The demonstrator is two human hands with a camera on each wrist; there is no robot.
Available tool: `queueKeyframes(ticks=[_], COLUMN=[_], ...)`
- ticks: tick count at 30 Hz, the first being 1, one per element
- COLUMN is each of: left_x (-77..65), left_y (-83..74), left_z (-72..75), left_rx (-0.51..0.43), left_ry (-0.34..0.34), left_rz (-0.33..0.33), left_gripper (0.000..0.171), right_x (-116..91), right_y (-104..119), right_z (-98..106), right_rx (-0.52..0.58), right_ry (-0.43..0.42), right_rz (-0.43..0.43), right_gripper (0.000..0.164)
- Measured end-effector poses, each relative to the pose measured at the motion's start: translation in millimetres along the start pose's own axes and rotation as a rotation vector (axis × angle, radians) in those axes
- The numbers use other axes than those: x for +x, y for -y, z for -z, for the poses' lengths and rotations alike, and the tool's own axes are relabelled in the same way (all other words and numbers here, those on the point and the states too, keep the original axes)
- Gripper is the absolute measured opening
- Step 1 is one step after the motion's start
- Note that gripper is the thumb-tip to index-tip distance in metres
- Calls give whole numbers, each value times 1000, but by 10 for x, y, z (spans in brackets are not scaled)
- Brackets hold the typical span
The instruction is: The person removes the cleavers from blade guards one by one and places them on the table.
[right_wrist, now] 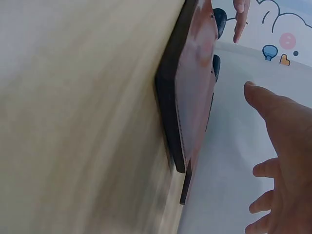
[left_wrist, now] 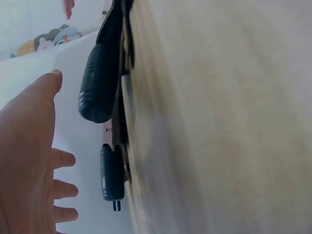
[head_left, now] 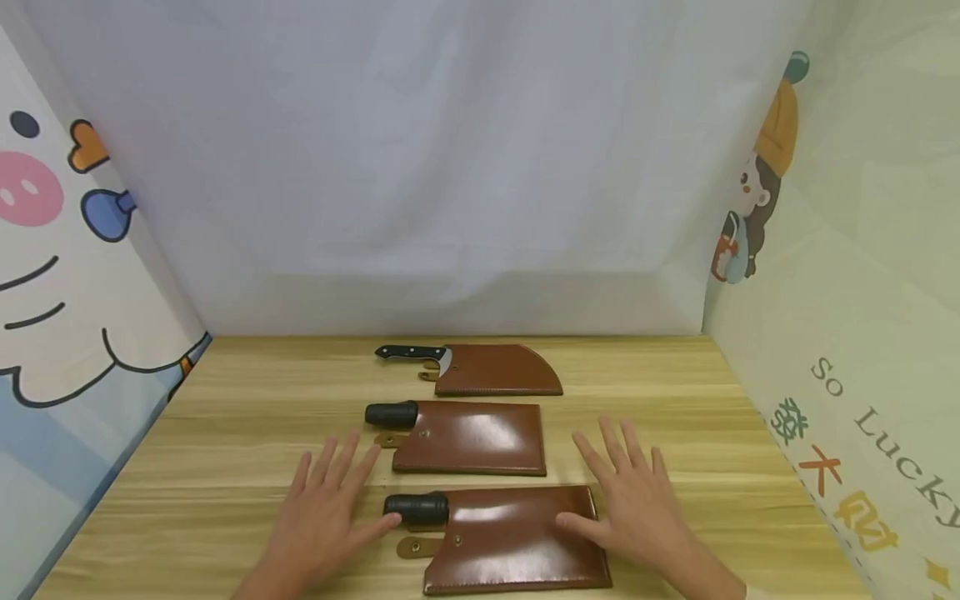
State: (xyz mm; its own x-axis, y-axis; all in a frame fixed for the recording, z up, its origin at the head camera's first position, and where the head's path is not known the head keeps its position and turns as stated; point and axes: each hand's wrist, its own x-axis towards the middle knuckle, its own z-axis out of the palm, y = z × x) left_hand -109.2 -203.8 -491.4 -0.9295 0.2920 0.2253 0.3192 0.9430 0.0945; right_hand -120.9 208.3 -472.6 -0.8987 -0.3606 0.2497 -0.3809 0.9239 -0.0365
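Note:
Three cleavers lie in a column on the table, handles to the left, each in a brown leather sheath. The nearest sheath (head_left: 517, 554) is the largest and has a black handle (head_left: 416, 508) and a loose snap strap (head_left: 417, 547). Behind it lies the middle sheath (head_left: 476, 437), and farthest back a curved sheath (head_left: 498, 371) with a riveted black handle (head_left: 408, 352). My left hand (head_left: 318, 512) is spread beside the nearest handle, its thumb overlapping that handle in the head view. Spread fingers also show on my right hand (head_left: 641, 512), over the nearest sheath's right end. Both hands hold nothing.
The wood-grain table (head_left: 247, 400) meets a white cloth backdrop (head_left: 465, 167) at its far edge. Cartoon-printed cloth (head_left: 75, 275) hangs at the left, and another printed cloth (head_left: 862, 292) at the right.

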Motion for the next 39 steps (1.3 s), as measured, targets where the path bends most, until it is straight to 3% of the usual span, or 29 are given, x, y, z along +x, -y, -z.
queueKeyframes(ticks=[7, 14, 28, 32, 39], left_x=[-75, -26, 131, 156, 176], left_y=[-70, -116, -138, -142, -149], left_z=[-76, -104, -149, -175, -240], left_rx=[-37, -61, -182, -177, -141], left_ry=[32, 44, 212, 193, 79], left_rz=[-25, -98, -167, -173, -233], left_gripper=[89, 87, 84, 79, 71], right_x=[-121, -209, -264, -250, -229], right_y=[42, 64, 3, -10, -32], right_z=[-39, -114, -252, -247, -293], right_rx=[34, 72, 205, 231, 260], right_ry=[31, 87, 315, 368, 393], right_rz=[35, 58, 152, 176, 173], right_gripper=[103, 105, 120, 124, 127])
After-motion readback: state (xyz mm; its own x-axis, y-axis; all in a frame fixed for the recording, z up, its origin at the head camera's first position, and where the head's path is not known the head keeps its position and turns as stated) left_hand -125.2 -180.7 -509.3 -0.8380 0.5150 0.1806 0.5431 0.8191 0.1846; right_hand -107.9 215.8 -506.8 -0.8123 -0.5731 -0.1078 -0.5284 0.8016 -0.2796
